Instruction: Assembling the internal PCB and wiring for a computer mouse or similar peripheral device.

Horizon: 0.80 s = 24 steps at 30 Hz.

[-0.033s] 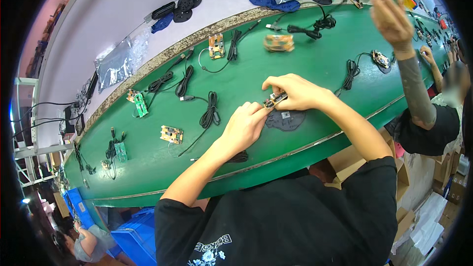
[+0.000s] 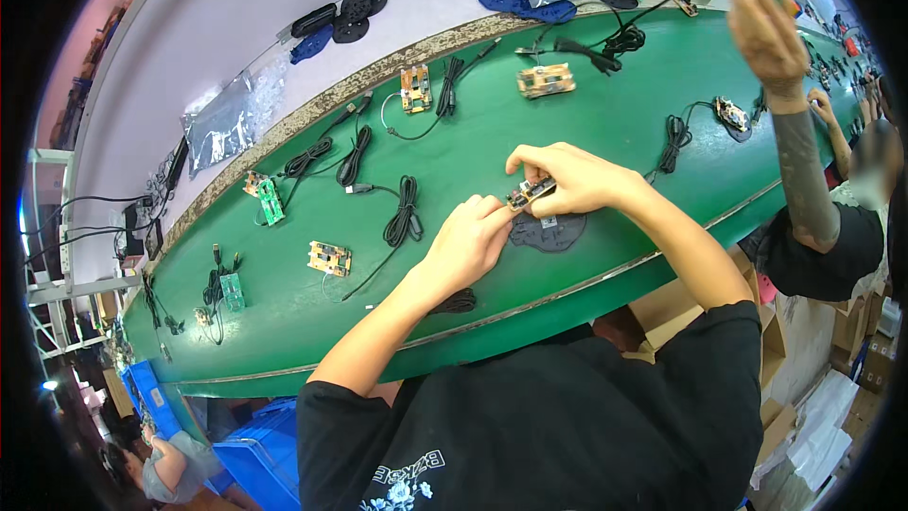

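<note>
In the head view, the right hand [image 2: 582, 177] pinches a small circuit board [image 2: 531, 193] between its curled fingers and thumb, while the left hand [image 2: 470, 238] brings its fingertips together against the board's left end; whether that hand grips or merely presses there, I cannot tell. Contact from both sides probably keeps so small a part from tipping. The board sits at the upper edge of a flat black molded plate [image 2: 551, 235], which lies on the green workbench [image 2: 492, 137] under the right hand, perhaps kept close for easy reach; whether the two touch is hidden. To the left, a tan circuit board [image 2: 329, 258] lies near a bundled black cable [image 2: 404, 213], whose coil presumably keeps its length from tangling. Farther off rest another tan board [image 2: 414, 89] and, near the far edge, a third board [image 2: 546, 81]. Blue molded plates [image 2: 518, 2] lie beyond the bench's worn rim, seemingly set out of the working area. At right, a co-worker's raised hand [image 2: 768, 36] is blurred.
</note>
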Motion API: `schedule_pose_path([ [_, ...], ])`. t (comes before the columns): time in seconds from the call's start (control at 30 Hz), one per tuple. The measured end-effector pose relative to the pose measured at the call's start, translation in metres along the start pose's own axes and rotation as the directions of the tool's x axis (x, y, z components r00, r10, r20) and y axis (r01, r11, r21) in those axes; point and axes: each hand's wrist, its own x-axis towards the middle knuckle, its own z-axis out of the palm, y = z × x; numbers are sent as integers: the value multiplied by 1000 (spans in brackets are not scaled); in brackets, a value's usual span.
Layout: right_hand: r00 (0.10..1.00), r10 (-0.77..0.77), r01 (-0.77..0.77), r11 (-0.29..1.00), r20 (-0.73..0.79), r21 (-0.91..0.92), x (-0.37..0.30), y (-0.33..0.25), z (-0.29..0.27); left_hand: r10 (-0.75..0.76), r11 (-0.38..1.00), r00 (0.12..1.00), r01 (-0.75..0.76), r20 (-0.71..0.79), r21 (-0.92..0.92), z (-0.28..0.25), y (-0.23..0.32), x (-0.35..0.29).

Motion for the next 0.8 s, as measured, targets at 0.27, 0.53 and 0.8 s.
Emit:
schedule_pose_path([
  [0.27, 1000, -11, 12, 963, -5, 268, -31, 11, 6, -43, 983, 979, 78, 199, -168, -16, -9, 14],
  [0.53, 939, -189, 239, 959, -286, 153, -59, 8, 37, -119, 921, 927, 237, 356, -308, -26, -13, 30],
  [0.8, 898, -252, 155, 949, -362, -276, -69, -5, 57, -182, 910, 895, 310, 407, -275, -27, -11, 38],
])
